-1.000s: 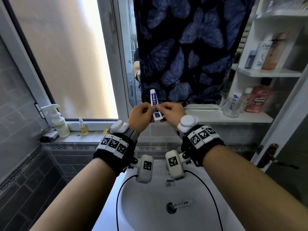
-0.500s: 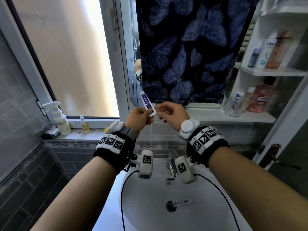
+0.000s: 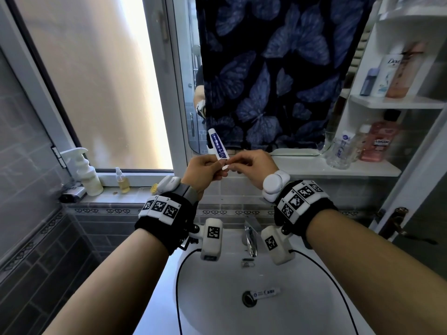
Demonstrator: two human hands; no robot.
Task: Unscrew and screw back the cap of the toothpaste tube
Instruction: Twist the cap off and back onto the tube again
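Above the sink (image 3: 302, 298), small white-and-blue toothpaste tube (image 3: 217, 145) tilted, left hand (image 3: 203, 169) gripping it, right hand (image 3: 254, 166) pinching its cap (image 3: 225, 167)

Tube: the toothpaste tube (image 3: 218, 146) tips from upright a second ago to a lean, crimped end up and left, and holds that lean now.
Left hand: the left hand (image 3: 205, 169) now grips the tube's lower end alone.
Right hand: the right hand (image 3: 251, 166) comes off the tube body, fingertips now pinching at the cap (image 3: 225, 167).
Gap: hands eased apart, closing again at the cap.
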